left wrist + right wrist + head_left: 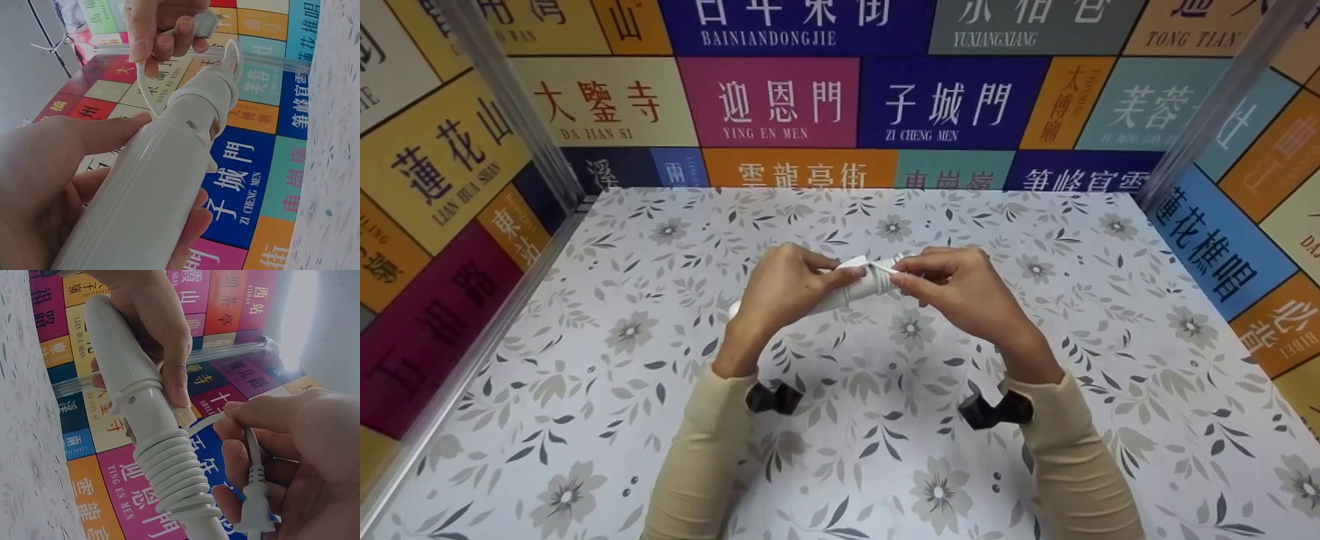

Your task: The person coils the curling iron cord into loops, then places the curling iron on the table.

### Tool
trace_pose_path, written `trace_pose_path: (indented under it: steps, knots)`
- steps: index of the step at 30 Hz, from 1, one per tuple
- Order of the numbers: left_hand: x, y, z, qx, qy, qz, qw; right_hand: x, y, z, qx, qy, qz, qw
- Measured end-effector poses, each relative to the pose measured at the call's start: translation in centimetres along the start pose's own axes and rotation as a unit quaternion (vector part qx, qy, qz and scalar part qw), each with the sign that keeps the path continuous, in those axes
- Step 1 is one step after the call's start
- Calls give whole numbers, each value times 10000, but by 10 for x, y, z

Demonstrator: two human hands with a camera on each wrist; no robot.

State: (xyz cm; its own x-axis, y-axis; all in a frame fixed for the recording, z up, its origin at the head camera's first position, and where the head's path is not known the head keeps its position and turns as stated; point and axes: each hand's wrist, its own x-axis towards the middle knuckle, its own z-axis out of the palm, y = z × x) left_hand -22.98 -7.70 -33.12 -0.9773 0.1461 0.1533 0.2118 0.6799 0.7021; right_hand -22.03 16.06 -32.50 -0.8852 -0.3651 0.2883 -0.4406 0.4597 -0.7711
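A white wand-shaped appliance that looks like a curling iron [124,363] is held tilted above the table, its cord [171,469] wound in several turns around the barrel. My left hand [780,289] grips its ribbed handle [140,191], with the thumb lying along the side near a small pale lever [183,417]. Between thumb and forefinger, my right hand [964,285] pinches the loose end of the cord beside the coils. From that pinch the two-pin plug [256,506] hangs in front of the right fingers. The far end of the barrel is partly hidden behind the right hand in the head view.
A floral-patterned table [870,465] spreads under both hands. Panels with printed signs [780,101] stand at the back and both sides, with clear posts [1222,97] at the corners. Black wrist mounts [997,410] sit on both sleeves.
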Motion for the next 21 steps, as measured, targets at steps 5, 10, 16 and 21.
trace_pose_path:
  steps: [5, 10, 16, 21]
  knots:
    - [-1, 1, -5, -250, 175, -185, 9994, -1, -3, 2, 109, -109, -71, 9999]
    - [-1, 1, -7, -354, 458, -449, 9973, -2, -2, 3, 191, -350, -61, 9992]
    - [1, 0, -8, -550, 794, -412, 9945, 1, 4, 4, 266, -610, -61, 9978]
    - [0, -3, -11, -758, 957, -281, 9921, 4, 10, 4, 221, -1094, -196, 9936]
